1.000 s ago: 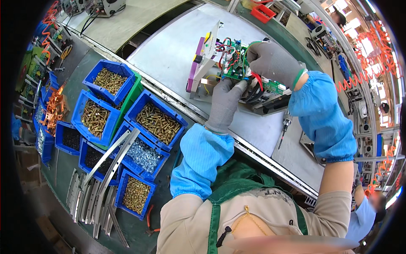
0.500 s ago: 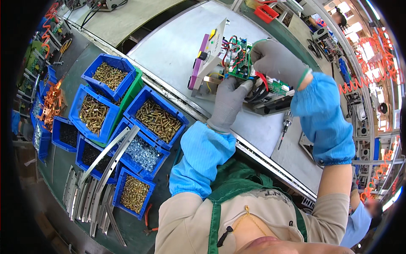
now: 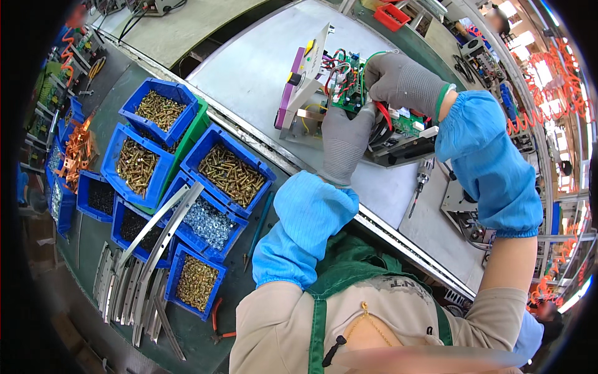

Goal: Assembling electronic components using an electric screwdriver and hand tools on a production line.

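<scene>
Both my hands wear grey gloves and meet at an opened electrical unit on the metal bench. My left hand (image 3: 347,140) is closed at the lower edge of an upright green circuit board (image 3: 350,81), thumb toward the red wires. My right hand (image 3: 405,81) is curled at the board's right side, above thick red wires (image 3: 383,113); its fingertips are hidden, so what it pinches cannot be made out. Left of the board stands the unit's panel (image 3: 311,68), white and purple with knobs. The unit's dark base (image 3: 405,151) extends right, carrying another green board (image 3: 408,123).
Blue bins (image 3: 223,174) of screws, nuts and small black parts crowd the left side. Bent metal strips (image 3: 163,240) lie across them. A screwdriver-like power tool (image 3: 422,181) rests right of the unit. A red bin (image 3: 391,17) stands at the back.
My left hand has shifted slightly right and its wrist is turned a little. My right hand has drawn slightly left and up, its forearm swinging outward to the right. The unit has tilted slightly.
</scene>
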Available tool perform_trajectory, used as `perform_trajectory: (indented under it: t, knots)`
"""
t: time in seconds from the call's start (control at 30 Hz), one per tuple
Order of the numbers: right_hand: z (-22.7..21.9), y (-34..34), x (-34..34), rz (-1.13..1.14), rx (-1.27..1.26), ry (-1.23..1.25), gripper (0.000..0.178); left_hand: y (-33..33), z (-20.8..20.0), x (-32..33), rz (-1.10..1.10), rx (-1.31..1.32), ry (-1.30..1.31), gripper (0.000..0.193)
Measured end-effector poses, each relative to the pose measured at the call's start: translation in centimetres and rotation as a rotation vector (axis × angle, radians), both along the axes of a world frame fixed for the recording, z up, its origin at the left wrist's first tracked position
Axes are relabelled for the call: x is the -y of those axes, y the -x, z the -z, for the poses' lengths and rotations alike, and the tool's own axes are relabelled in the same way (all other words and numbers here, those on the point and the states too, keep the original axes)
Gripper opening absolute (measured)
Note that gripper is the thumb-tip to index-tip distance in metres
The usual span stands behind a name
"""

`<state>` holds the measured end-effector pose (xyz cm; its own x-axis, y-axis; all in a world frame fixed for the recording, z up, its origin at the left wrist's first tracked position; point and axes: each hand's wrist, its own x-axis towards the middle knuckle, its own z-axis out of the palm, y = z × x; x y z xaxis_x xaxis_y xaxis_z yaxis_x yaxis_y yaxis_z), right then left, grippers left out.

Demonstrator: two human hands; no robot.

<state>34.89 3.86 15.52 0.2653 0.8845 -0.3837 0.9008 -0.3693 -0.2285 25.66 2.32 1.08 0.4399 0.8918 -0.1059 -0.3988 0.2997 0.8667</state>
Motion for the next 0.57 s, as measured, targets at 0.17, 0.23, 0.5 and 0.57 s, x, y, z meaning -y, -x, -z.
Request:
perform_trajectory:
  t: [0.17, 0.23, 0.5, 0.57]
  knots:
    - [0.6, -0.6, 0.0, -0.235, 0.133, -0.114, 0.008, -0.5, 0.5, 0.0, -0.053, 0.002, -0.047, 0.027]
    - [0.2, -0.5, -0.2, -0.005, -0.103, 0.0, 0.009, -0.2, 0.2, 0.0, -0.049, -0.025, -0.032, 0.028]
    - [0.9, -1.7, 0.8, -0.07, -0.244, -0.1, 0.013, 0.4, 0.0, 0.1, -0.008, -0.018, -0.029, 0.031]
    - [0.9, -2.0, 0.8, -0.063, -0.234, -0.09, 0.012, 0.3, 0.5, 0.0, 0.038, -0.056, -0.055, 0.032]
